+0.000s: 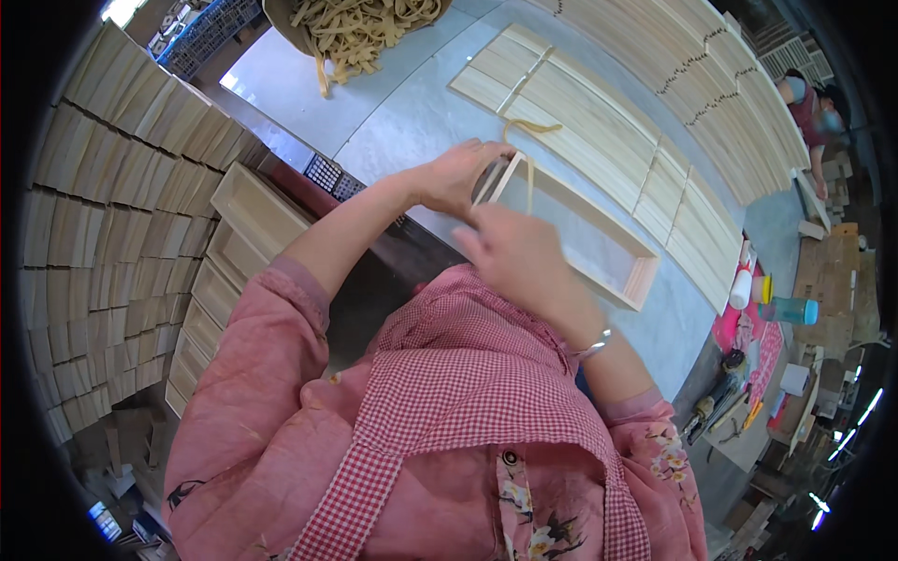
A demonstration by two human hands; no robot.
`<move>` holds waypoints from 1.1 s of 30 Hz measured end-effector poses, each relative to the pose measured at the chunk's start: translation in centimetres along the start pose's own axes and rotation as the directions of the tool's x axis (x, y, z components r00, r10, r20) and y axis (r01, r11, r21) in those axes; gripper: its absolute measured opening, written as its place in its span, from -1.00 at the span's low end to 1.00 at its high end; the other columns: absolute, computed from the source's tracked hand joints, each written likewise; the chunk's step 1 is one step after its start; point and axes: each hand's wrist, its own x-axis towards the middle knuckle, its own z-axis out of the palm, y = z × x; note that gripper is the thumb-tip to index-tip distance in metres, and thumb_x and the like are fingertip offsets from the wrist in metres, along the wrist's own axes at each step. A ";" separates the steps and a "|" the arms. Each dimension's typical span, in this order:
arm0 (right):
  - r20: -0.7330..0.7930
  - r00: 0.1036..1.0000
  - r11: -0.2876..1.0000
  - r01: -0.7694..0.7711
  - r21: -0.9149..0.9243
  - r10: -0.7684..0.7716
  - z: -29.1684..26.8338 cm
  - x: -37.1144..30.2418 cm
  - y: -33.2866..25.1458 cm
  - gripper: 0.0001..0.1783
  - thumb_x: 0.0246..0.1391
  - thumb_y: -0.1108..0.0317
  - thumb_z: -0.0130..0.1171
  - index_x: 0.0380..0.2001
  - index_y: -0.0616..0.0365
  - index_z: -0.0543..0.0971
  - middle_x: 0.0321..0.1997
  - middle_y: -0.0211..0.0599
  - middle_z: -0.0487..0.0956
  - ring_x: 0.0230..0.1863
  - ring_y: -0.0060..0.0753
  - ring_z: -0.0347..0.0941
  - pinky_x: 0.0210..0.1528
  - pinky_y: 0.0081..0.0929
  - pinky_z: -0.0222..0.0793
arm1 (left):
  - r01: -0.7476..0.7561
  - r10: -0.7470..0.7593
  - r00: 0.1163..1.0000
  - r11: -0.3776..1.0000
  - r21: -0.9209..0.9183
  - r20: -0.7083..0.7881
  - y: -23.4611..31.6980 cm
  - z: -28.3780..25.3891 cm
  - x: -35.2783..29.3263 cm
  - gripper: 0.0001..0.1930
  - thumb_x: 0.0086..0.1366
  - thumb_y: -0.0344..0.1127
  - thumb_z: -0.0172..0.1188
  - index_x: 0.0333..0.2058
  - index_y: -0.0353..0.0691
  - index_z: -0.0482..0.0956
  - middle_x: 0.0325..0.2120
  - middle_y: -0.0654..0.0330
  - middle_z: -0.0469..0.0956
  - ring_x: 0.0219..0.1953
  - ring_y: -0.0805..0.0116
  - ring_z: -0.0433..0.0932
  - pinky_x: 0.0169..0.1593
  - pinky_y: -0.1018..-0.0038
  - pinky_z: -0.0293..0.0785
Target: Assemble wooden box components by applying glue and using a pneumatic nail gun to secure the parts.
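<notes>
A long, shallow wooden frame (599, 224) lies slantwise on the pale tabletop. The tabletop shows through its middle. My left hand (460, 179) is closed around the frame's left end, fingers wrapped over the corner. My right hand (524, 245) is just in front of that end, over the near side. It is blurred by motion, and its fingertips are hidden, so its grip cannot be made out. A narrow tan strip (530, 179) crosses the frame's left end near both hands. Another tan strip (533, 124) lies curled on the boards behind.
Thin wooden boards (599, 140) lie in bound rows behind the frame. A container of tan strips (365, 33) stands at the far left. Stacked wooden pieces (112, 215) and wooden trays (248, 210) fill the left side. A teal bottle (790, 310) is at right; a person (812, 117) works beyond.
</notes>
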 end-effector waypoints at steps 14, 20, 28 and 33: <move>-0.426 0.738 0.843 -0.521 0.132 0.523 -3.7 -21.2 13.3 -0.60 0.02 0.54 0.25 -0.01 0.27 0.60 -0.27 -0.22 0.55 -0.57 -0.36 0.32 -0.43 -0.46 0.38 | 0.126 -0.124 0.989 0.992 -0.021 0.077 1.0 -0.9 -0.1 0.09 -0.28 -0.17 0.62 0.30 -0.19 0.26 0.02 0.03 0.49 -0.07 0.09 0.49 0.15 0.24 0.39; -0.287 0.791 0.840 -0.491 0.228 0.540 -4.0 -18.4 19.9 -0.32 -0.07 0.52 0.30 0.20 0.29 0.44 -0.07 -0.18 0.48 -0.42 -0.40 0.37 -0.34 -0.49 0.39 | 0.139 -0.139 0.980 0.990 0.016 0.145 1.3 -1.4 1.0 0.14 -0.29 -0.19 0.63 0.34 -0.20 0.22 0.09 0.03 0.45 -0.01 0.10 0.46 0.20 0.26 0.36; -0.186 0.830 0.814 -0.428 0.393 0.526 -0.4 -18.7 19.7 -0.30 -0.10 0.59 0.24 0.22 0.29 0.41 -0.06 -0.19 0.43 -0.25 -0.36 0.40 -0.20 -0.51 0.39 | 0.125 -0.131 0.983 0.990 0.061 0.125 1.2 -1.1 0.4 0.10 -0.24 -0.17 0.59 0.34 -0.20 0.22 0.14 0.02 0.43 0.02 0.07 0.46 0.24 0.24 0.31; -0.350 0.798 0.829 -0.303 0.469 0.490 1.6 -19.8 17.0 -0.38 -0.07 0.65 0.16 0.17 0.30 0.43 -0.01 -0.16 0.40 -0.14 -0.30 0.40 -0.10 -0.50 0.40 | -0.063 0.032 0.992 0.964 0.258 0.126 1.7 -1.2 0.1 -0.09 -0.06 -0.21 0.49 0.30 -0.24 0.31 0.19 0.04 0.43 0.02 0.09 0.50 0.19 0.27 0.38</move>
